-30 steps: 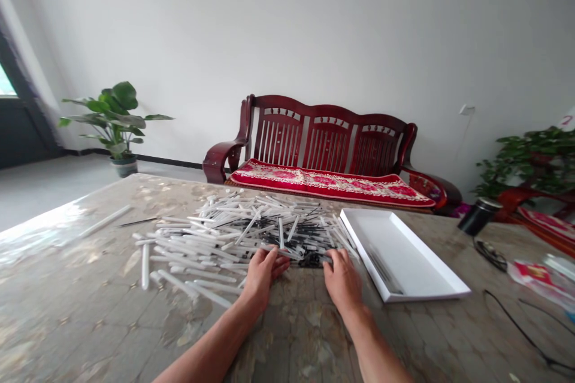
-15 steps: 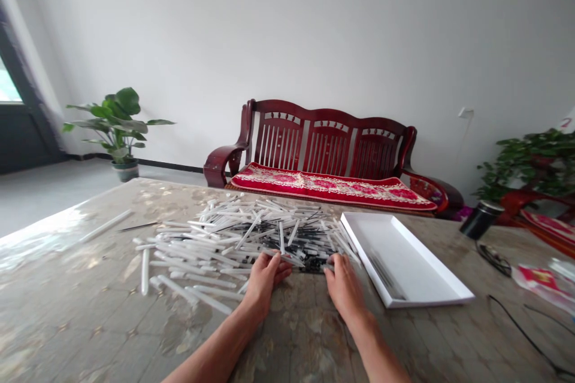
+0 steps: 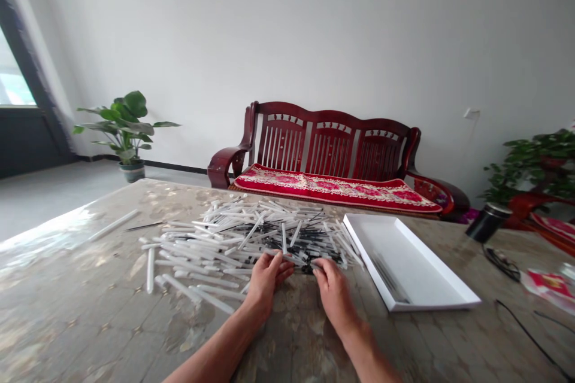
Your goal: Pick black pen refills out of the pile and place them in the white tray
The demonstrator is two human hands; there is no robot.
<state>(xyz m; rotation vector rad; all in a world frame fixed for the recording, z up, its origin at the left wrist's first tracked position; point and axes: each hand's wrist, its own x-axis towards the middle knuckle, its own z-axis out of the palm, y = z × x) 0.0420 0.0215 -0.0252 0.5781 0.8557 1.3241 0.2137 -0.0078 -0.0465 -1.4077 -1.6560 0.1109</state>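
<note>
Evidently, in the head view, the left hand [image 3: 265,280] has its thumb and forefinger closed together, pinching a pale tube [image 3: 296,261] that juts out toward the other hand; its remaining fingers curl loosely beneath. Opposite it, just beside the tube's far end, the right hand [image 3: 333,294] is partly curled, thumb and fingertips drawn close around something small and greyish; whether they grip it firmly, I cannot tell. Both hands are low at the near edge of a heap of white tubes [image 3: 197,251], which spreads across the patterned table [image 3: 90,335], mostly leftward and beyond them. Dark slender pieces [image 3: 309,234] lie among the heap, behind the gap between the hands. Right of the heap sits a shallow white box [image 3: 435,278], thin grey rods [image 3: 390,278] lying along its left side.
</note>
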